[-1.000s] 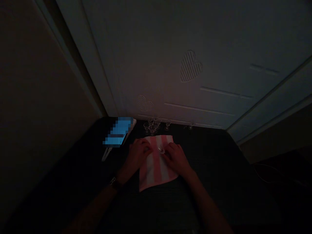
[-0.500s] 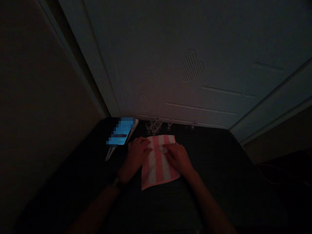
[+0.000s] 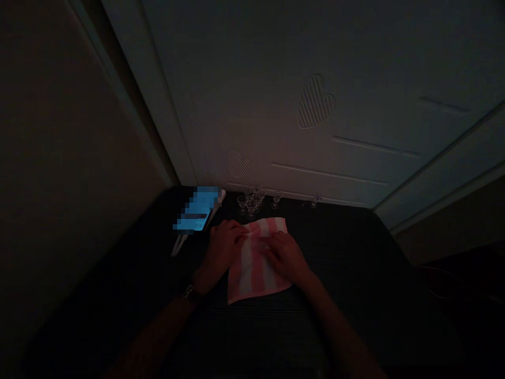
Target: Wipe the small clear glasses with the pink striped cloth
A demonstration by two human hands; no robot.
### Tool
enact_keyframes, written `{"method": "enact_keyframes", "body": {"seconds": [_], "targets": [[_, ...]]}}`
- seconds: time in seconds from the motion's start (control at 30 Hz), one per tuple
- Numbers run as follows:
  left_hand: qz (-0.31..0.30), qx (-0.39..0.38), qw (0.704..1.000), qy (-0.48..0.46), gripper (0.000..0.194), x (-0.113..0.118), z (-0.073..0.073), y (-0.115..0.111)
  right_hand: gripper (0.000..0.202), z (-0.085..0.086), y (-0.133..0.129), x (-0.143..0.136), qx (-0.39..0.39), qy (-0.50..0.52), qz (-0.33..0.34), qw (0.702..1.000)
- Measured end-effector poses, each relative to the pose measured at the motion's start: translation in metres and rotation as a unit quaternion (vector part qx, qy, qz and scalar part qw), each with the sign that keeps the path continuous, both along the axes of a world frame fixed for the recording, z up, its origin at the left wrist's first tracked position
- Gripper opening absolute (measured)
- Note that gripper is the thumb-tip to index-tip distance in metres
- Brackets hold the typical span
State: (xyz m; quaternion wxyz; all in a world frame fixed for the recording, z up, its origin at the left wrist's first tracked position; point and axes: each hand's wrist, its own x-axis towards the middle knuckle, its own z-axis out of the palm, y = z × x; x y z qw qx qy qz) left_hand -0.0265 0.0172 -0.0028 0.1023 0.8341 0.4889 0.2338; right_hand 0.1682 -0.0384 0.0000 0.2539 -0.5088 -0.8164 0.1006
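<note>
A pink and white striped cloth (image 3: pixel 257 268) lies on the dark table between my hands. My left hand (image 3: pixel 225 247) rests on its upper left part, with the fingers bent and pressed on the fabric, which is creased there. On the right part lies my right hand (image 3: pixel 287 255), its fingertips together near the cloth's middle; whether they pinch anything is too dark to tell. Just beyond the cloth stands a cluster of several small clear stemmed glasses (image 3: pixel 251 202).
A lit tablet (image 3: pixel 199 210) on a white stand is at the left. One small glass (image 3: pixel 276 199) stands apart from the cluster, another (image 3: pixel 314 201) farther right. A pale panel with heart reliefs (image 3: pixel 316 102) rises behind the dark table (image 3: pixel 355 279).
The upper part of the cloth has creased near my left fingers. My right fingers have shifted slightly on the cloth. The view has tilted a little.
</note>
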Motion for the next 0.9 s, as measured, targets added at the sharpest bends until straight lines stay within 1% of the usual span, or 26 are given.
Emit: {"method": "enact_keyframes", "body": {"seconds": [0.07, 0.13, 0.17, 0.23, 0.3, 0.33, 0.37, 0.47, 0.53, 0.6, 0.73, 0.9], "targets": [[-0.004, -0.004, 1.000, -0.002, 0.018, 0.000, 0.001, -0.001, 0.034, -0.001, 0.002, 0.003, 0.001, 0.030, -0.057, 0.998], [-0.005, -0.011, 1.000, -0.002, 0.019, 0.000, 0.002, -0.001, 0.031, -0.001, 0.003, 0.004, -0.005, 0.044, -0.084, 0.995], [-0.005, -0.013, 1.000, -0.003, 0.020, 0.000, 0.002, -0.001, 0.026, -0.001, 0.003, 0.004, -0.008, 0.045, -0.081, 0.996], [-0.007, -0.011, 1.000, -0.006, 0.022, 0.001, 0.002, -0.002, 0.019, 0.000, 0.002, 0.002, -0.014, 0.043, -0.047, 0.998], [-0.008, -0.011, 1.000, -0.009, 0.024, 0.001, 0.002, -0.003, 0.018, 0.000, 0.001, -0.001, -0.020, 0.049, -0.011, 0.999], [-0.007, -0.013, 1.000, -0.010, 0.025, 0.001, 0.002, -0.003, 0.018, -0.001, 0.001, -0.001, -0.021, 0.054, -0.009, 0.998], [-0.004, -0.016, 1.000, -0.012, 0.024, 0.001, 0.002, -0.003, 0.018, -0.001, 0.002, -0.001, -0.021, 0.060, -0.020, 0.998], [0.007, -0.013, 1.000, -0.014, 0.024, 0.002, 0.004, -0.002, 0.018, -0.002, 0.005, 0.005, -0.012, 0.066, -0.093, 0.993], [0.008, -0.004, 1.000, -0.016, 0.023, 0.002, 0.005, -0.002, 0.019, -0.002, 0.006, 0.008, -0.012, 0.062, -0.123, 0.990], [0.005, 0.001, 1.000, -0.019, 0.023, 0.001, 0.006, -0.002, 0.020, -0.001, 0.005, 0.009, -0.018, 0.058, -0.121, 0.991], [-0.012, 0.001, 1.000, -0.011, 0.017, 0.002, 0.003, -0.003, 0.017, 0.001, 0.002, 0.003, -0.020, 0.040, -0.084, 0.995], [-0.005, -0.010, 1.000, 0.000, 0.016, 0.002, -0.004, -0.003, 0.018, 0.001, 0.003, 0.005, -0.014, 0.045, -0.123, 0.991]]}}
